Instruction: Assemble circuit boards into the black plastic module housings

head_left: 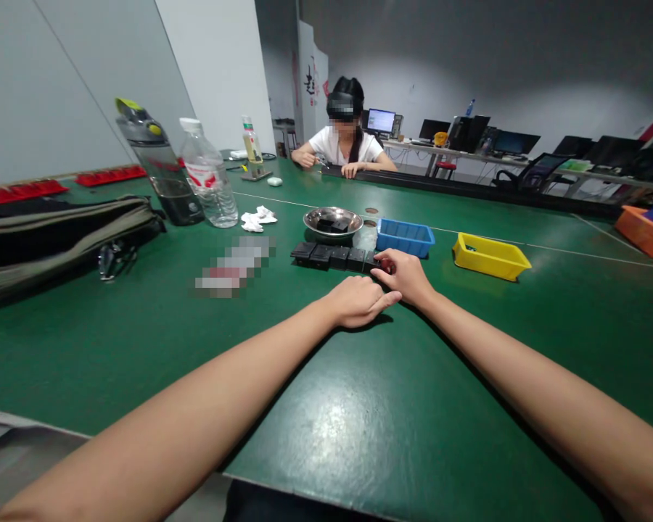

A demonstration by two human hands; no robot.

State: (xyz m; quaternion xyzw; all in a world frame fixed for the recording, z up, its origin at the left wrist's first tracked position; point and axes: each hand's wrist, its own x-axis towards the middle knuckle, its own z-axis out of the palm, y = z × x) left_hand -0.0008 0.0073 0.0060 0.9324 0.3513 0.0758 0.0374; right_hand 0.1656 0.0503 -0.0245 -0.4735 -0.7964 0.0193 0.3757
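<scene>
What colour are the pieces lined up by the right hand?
The pieces are black, seen best in the head view.

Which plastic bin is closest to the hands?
The blue bin, just beyond the right hand. The yellow bin sits farther right, and the orange bin is farthest, at the picture's right edge.

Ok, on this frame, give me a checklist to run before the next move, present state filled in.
1. Right hand at the right end of the row of black pieces: ok.
2. Right hand's grip firm: cannot tell.
3. Left hand empty: cannot tell, fingers curled out of sight.
4. Metal bowl upright, black pieces inside: ok.
5. Blue bin and yellow bin upright: ok.
</scene>
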